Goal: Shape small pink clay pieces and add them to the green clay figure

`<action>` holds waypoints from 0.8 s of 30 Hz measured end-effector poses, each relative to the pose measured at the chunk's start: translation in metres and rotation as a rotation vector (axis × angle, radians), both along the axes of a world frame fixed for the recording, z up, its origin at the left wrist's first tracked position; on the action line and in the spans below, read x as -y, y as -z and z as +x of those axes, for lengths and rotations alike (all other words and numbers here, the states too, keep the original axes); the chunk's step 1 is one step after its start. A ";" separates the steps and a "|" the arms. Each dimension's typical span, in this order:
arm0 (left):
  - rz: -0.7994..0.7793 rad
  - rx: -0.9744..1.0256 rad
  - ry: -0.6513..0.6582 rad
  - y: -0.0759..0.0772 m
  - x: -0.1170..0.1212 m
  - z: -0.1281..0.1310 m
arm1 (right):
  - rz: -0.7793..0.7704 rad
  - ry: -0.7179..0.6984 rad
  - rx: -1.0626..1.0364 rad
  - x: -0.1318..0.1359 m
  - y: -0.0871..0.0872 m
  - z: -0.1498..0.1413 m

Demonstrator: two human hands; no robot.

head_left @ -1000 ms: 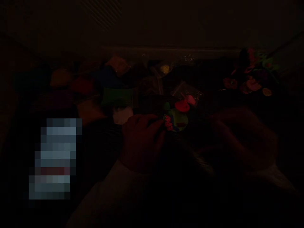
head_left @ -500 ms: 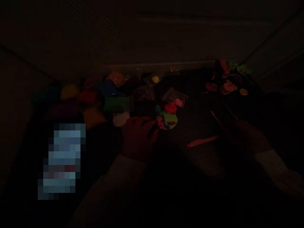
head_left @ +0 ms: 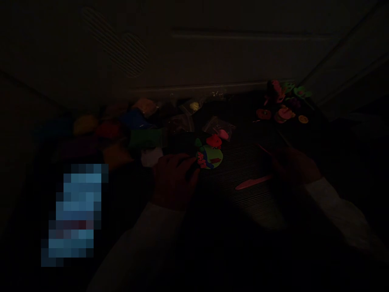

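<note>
At the back, the dark striped surface [head_left: 232, 156] stops at a wall [head_left: 212, 61], and little clay shapes [head_left: 284, 114] sit in the far right corner. The left hand [head_left: 174, 178] has little room: a white lump [head_left: 150, 157] is just past it on the left, and the round green clay piece [head_left: 217, 153] is just by its fingertips on the right. More room lies between the clay piece and the right hand [head_left: 299, 164], where a pink knife [head_left: 251, 183] lies. The left hand is palm down, fingers bent; I cannot tell if its grip touches the clay. The right hand points in and left, with a thin pink stick [head_left: 261, 148] by its fingers. It is too dark to tell if that grip holds it.
</note>
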State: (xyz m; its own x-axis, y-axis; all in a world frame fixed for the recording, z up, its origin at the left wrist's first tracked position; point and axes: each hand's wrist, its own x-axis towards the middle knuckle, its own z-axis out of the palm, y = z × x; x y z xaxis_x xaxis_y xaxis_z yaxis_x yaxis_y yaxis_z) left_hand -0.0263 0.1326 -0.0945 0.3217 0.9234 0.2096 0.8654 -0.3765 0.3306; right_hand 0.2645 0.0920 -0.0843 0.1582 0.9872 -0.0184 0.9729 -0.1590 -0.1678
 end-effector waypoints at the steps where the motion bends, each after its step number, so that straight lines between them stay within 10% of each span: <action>1: -0.002 0.001 -0.001 0.000 0.000 0.000 | 0.010 -0.025 0.007 0.000 0.001 0.001; 9: -0.034 -0.015 -0.021 -0.003 0.002 0.001 | 0.170 -0.061 -0.206 0.010 -0.021 -0.024; 13: -0.062 -0.023 -0.022 -0.005 0.002 0.002 | 0.066 -0.296 -0.427 0.011 -0.029 -0.060; 24: -0.073 -0.007 -0.024 -0.007 0.003 0.001 | 0.193 -0.506 -0.255 0.000 -0.018 -0.089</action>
State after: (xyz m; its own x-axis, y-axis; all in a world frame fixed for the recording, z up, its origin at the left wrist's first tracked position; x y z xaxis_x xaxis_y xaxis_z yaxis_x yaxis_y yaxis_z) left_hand -0.0250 0.1291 -0.0874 0.3008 0.9434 0.1396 0.8759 -0.3312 0.3507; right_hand 0.1754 0.0924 -0.0659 -0.3186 0.9281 0.1930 0.8450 0.3703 -0.3858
